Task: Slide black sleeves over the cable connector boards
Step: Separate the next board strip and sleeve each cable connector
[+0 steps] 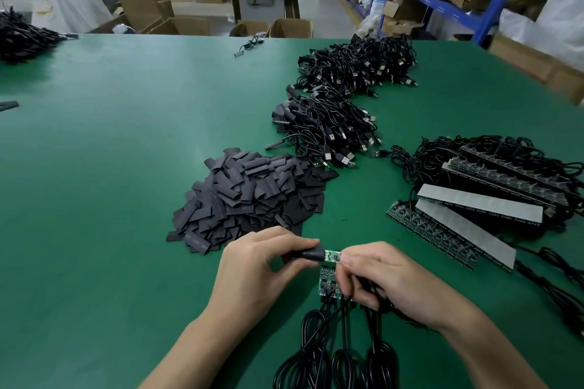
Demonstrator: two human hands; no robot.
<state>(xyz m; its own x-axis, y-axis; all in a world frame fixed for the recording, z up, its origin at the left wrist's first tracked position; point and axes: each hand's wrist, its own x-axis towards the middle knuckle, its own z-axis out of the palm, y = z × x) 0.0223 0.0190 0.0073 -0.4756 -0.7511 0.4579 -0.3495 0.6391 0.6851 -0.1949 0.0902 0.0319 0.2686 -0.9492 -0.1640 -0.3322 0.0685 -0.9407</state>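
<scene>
My left hand pinches a black sleeve between thumb and fingers. The sleeve's open end covers the left tip of a small green connector board. My right hand pinches the board's right end and also grips a bundle of black cables that hangs toward me. Under the hands lie more green boards on the cables' ends. A heap of loose black sleeves lies just beyond my hands.
On the green table, piles of black USB cables run back to the right, another pile behind them. Long LED panel strips with cables lie at right. Another cable heap sits far left. Shelves and cardboard boxes stand beyond.
</scene>
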